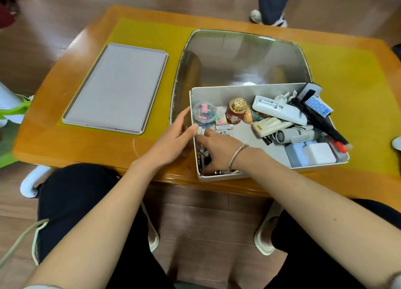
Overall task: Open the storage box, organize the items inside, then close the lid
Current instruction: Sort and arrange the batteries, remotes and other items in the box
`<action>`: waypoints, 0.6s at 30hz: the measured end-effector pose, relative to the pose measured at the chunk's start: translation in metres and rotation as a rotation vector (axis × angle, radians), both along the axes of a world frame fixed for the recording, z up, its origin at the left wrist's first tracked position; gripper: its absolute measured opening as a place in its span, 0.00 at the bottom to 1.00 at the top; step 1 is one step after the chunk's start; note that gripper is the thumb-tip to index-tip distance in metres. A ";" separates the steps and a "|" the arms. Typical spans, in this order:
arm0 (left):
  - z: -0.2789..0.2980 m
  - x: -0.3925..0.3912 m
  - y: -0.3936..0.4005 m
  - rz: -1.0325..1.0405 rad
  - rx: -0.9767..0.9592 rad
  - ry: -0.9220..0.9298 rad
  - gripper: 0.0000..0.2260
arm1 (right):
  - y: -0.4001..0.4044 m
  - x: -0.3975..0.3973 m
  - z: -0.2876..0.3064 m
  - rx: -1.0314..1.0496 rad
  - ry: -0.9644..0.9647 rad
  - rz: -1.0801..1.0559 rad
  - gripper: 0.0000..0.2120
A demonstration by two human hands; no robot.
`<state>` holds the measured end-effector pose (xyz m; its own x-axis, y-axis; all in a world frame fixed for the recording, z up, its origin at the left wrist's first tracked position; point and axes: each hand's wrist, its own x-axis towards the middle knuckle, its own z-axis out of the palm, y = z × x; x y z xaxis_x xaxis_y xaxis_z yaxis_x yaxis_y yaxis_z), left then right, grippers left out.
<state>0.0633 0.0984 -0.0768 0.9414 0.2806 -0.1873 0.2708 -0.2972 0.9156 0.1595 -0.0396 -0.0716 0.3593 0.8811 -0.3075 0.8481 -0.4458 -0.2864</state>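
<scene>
The flat grey rectangular plastic lid [116, 89] is lying off to the left on the tabletop [54, 145]; it is probably light and stiff, best lifted by its long edges. The left hand [173, 136] is curling round the left wall of the open white plastic storage box [271, 173], steadying it. The right hand [219, 152] is reaching in with loosely bent fingers among small loose batteries [224, 127]; whether it is holding one I cannot tell.

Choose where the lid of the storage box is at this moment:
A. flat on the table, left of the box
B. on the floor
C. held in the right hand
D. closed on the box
A: the lid lies flat on the table, left of the open storage box.
</scene>
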 end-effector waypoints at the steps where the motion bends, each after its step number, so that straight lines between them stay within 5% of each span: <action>1: 0.000 0.000 -0.001 0.003 -0.005 -0.002 0.25 | 0.000 -0.001 -0.002 -0.008 -0.020 0.020 0.33; 7: 0.002 0.000 -0.001 0.015 -0.034 0.010 0.25 | -0.026 0.018 0.001 -0.063 -0.074 -0.057 0.14; 13: 0.001 0.000 0.000 0.009 -0.039 0.009 0.26 | -0.051 0.040 0.017 -0.038 -0.046 -0.152 0.14; 18: 0.000 0.001 -0.001 0.023 -0.046 0.009 0.26 | -0.033 0.016 0.020 -0.134 0.179 0.001 0.13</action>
<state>0.0645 0.0978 -0.0764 0.9330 0.2928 -0.2092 0.2855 -0.2485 0.9256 0.1759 -0.0723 -0.0515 0.2878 0.8281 -0.4810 0.7894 -0.4895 -0.3705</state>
